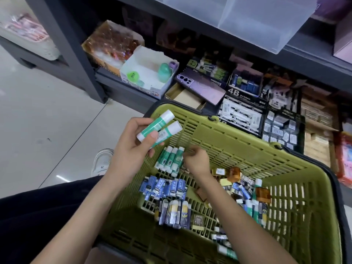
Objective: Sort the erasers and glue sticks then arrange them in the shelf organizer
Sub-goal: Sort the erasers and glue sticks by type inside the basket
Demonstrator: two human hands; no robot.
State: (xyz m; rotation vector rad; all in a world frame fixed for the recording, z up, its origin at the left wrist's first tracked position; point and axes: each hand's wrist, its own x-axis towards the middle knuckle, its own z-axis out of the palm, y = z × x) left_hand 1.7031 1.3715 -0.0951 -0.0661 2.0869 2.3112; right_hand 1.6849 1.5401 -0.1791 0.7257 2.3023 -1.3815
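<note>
My left hand (131,147) holds two green-and-white glue sticks (158,128) above the near left rim of a green plastic basket (224,141). My right hand (196,159) reaches into the basket with curled fingers beside a row of three green glue sticks (170,159) lying on the basket floor; whether it grips one I cannot tell. Blue-wrapped erasers (165,188) lie in a row below them. Dark and yellow glue sticks (176,213) lie nearer to me. A mixed heap of erasers and glue sticks (245,189) fills the right side.
Behind the basket, a low dark shelf holds open boxes: black 4B eraser boxes (242,109), a white carton with green items (150,73), an orange carton (110,44), and a purple phone (202,84) lying on a box. Clear plastic bins (247,14) stand above. Tiled floor and a white shoe (102,161) lie left.
</note>
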